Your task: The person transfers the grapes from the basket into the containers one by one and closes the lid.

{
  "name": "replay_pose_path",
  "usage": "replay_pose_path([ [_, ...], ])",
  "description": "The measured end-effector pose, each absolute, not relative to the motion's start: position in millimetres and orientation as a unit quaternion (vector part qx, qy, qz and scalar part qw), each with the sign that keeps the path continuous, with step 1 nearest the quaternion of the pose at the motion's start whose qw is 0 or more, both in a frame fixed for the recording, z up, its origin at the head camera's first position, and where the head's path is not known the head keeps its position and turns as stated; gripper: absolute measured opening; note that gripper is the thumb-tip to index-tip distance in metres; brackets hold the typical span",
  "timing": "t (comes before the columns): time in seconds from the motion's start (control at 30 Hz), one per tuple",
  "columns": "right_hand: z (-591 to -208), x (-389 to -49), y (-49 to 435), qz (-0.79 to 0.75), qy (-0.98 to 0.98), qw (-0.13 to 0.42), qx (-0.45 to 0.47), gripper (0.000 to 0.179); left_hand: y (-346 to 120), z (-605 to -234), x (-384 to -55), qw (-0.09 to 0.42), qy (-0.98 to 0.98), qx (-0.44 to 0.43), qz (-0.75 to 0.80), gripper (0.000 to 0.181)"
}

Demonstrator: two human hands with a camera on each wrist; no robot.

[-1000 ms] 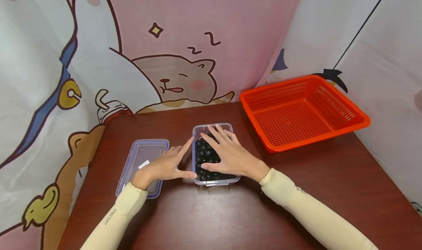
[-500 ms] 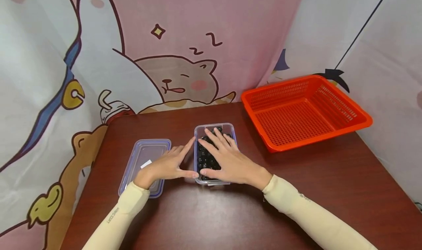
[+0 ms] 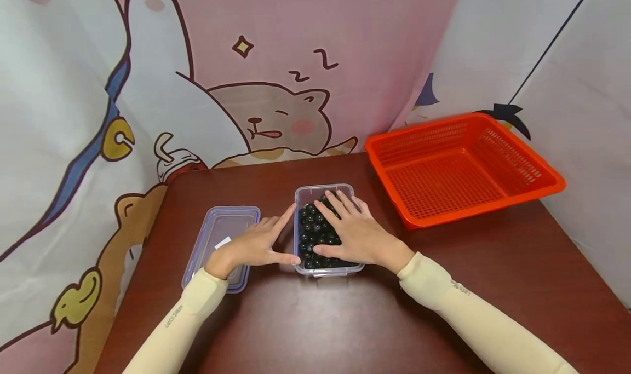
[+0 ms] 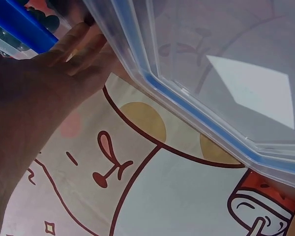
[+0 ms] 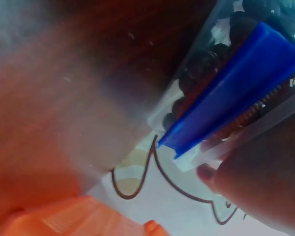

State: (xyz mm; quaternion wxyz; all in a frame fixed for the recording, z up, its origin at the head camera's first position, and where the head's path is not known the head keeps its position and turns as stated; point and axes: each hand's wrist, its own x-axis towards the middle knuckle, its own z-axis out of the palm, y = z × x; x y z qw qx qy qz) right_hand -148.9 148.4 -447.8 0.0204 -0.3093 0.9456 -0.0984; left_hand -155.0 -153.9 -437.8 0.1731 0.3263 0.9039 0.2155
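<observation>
In the head view, a clear plastic box (image 3: 325, 188) with blue side clips holds dark, glossy, round balls that look like grapes. My right hand (image 3: 359, 232) lies spread over them, fingers straight and fanned, hiding the right part of the contents. Thumb and index finger of my left hand (image 3: 256, 247) reach straight to the box's left wall. Under that hand sits the box's clear lid (image 3: 229, 219) with a blue seal. The right wrist view shows a hanging blue clip (image 5: 236, 91) beside my right hand. The left wrist view shows the lid's edge close by my left fingers.
A red-orange perforated basket (image 3: 446, 182) stands at the back right of the dark wooden table (image 3: 315, 319). Behind the table hangs a cartoon-print cloth (image 3: 276, 34). A white label (image 3: 223, 242) shows on the lid.
My right hand slid left and nearer over the balls, thumb toward the left wall, then came back right. My left hand stays at the box. The head view has shifted slightly.
</observation>
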Motion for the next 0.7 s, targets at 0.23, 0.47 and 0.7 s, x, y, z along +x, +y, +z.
replay_pose_path([
  [0.23,-448,-150,147,-0.099,0.946,0.017,-0.307,0.105,-155,-440,-158,0.165,0.902,0.334,0.217,0.124],
  [0.47,-456,-146,155,-0.204,0.929,-0.03,-0.306,0.096,-155,-441,-159,0.147,0.901,0.343,0.222,0.124],
  [0.7,-438,-135,162,-0.312,0.917,-0.001,-0.249,0.089,-161,-437,-159,0.124,0.903,0.332,0.243,0.115],
])
